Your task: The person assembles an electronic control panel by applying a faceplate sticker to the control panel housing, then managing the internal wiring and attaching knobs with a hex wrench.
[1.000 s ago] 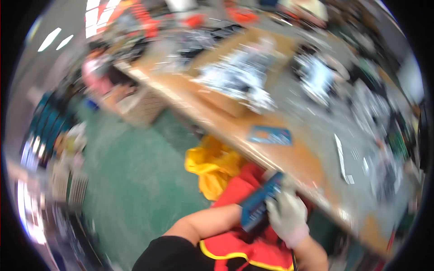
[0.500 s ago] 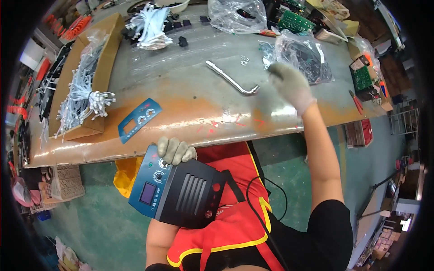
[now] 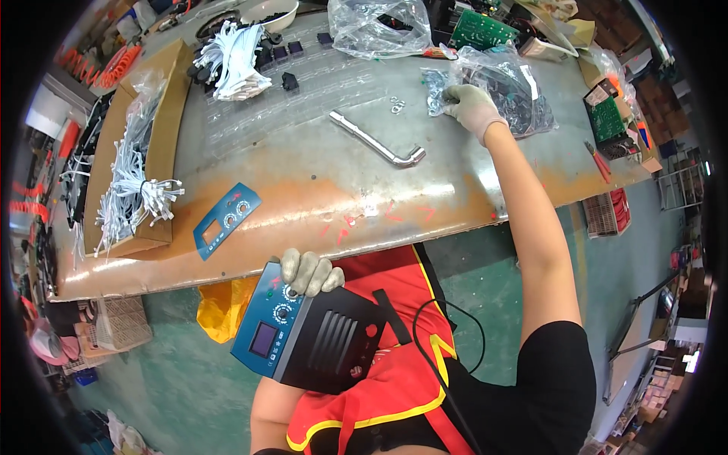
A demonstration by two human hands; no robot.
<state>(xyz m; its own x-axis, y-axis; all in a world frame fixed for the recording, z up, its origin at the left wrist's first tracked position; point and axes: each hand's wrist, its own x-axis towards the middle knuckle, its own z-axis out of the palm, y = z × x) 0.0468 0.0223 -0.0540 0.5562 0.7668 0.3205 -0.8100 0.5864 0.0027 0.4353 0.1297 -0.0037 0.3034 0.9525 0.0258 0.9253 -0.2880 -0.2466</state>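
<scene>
In front of the table edge my left hand (image 3: 311,273), in a grey-white work glove, is closed over the top of a black metal housing (image 3: 334,337) with louvre slots. Its blue front panel (image 3: 267,322) carries a small display and knobs, and it is tilted over my lap. My right hand (image 3: 472,110), also gloved, reaches far across the table. Its fingers are curled at a small clear plastic bag (image 3: 434,91); their tips are partly hidden. Beside that lies a larger clear bag (image 3: 516,91) with dark contents. Left of my right hand are metal rings (image 3: 396,105) and an L-shaped socket wrench (image 3: 379,140).
A loose blue faceplate (image 3: 227,220) lies near the front edge. At left stands a cardboard box (image 3: 171,114) of white cables, beside a white cable bundle (image 3: 235,64). Green circuit boards (image 3: 481,30) sit at the back; red-handled pliers (image 3: 599,163) lie at right.
My right hand, blurred before, has come to rest at the small plastic bag with its fingers curled. My left hand still holds the housing. The whole view has shifted slightly.
</scene>
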